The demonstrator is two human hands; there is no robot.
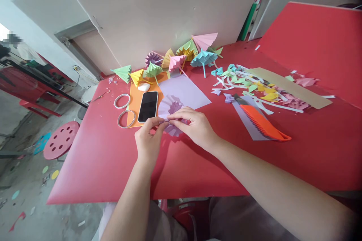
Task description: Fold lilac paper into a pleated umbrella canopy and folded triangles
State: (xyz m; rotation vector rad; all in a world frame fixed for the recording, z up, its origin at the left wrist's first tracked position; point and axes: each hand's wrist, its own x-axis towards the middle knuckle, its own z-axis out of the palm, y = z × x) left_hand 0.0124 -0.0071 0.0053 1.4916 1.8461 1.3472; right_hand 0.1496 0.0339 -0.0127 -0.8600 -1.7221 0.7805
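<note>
1. Gently pinch the purple paper fan (169,103) near its middle, without tearing or squashing any folds.
2. Go slowly, making each fold even and neat.
3. Light purple and crinkly like a flower, darker inside, partly hidden.
4. Held between thumb and fingers of the left hand (147,139) and right hand (199,126), both squeezed nearly together on the paper.
5. Just right of the phone (148,106), near the flat purple sheet (188,92), over the red surface (113,180).
</note>
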